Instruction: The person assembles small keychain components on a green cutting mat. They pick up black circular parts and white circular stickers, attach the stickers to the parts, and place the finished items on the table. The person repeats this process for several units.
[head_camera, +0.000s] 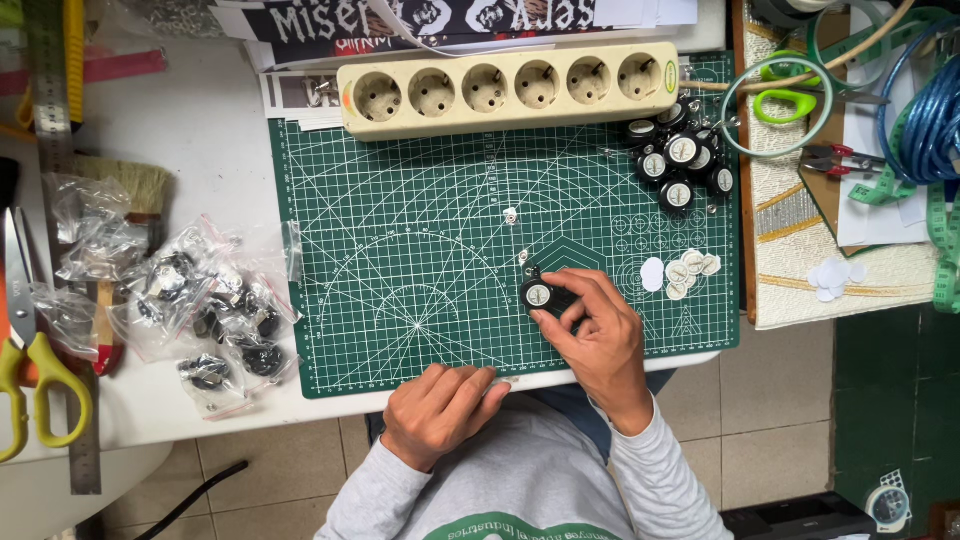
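Holding: the right hand (592, 325) pinches a small black round fob with a white centre disc (538, 295), the fingers (570, 285) curled closed around its right side, thumb underneath.
Fob place: it rests on the green cutting mat (400, 200), just right of the mat's middle, at 10 o'clock from the right hand's knuckles.
Left hand: the left hand (440, 410) lies at 7 o'clock from the fob, loosely fisted on the mat's near edge; whether anything sits inside it cannot be told.
Near parts: a tiny metal ring (510, 213) sits on the mat at 11 o'clock from the fob; a small heap of white paper discs (680, 272) lies at 3 o'clock, close by.
Finished heap: a cluster of black fobs with white faces (680, 160) sits at 1 o'clock, at the mat's far right corner.
Far edge: a beige five-socket power strip (510, 88) lies at 12 o'clock across the mat's top.
Left side: clear plastic bags of black parts (215, 310) lie on the white counter (200, 130) at 9 o'clock, with yellow-handled scissors (35, 385) and a steel ruler (50, 100) farther out.
Right side: green-handled scissors (790, 100) and a blue cable coil (925, 120) at 2 o'clock.
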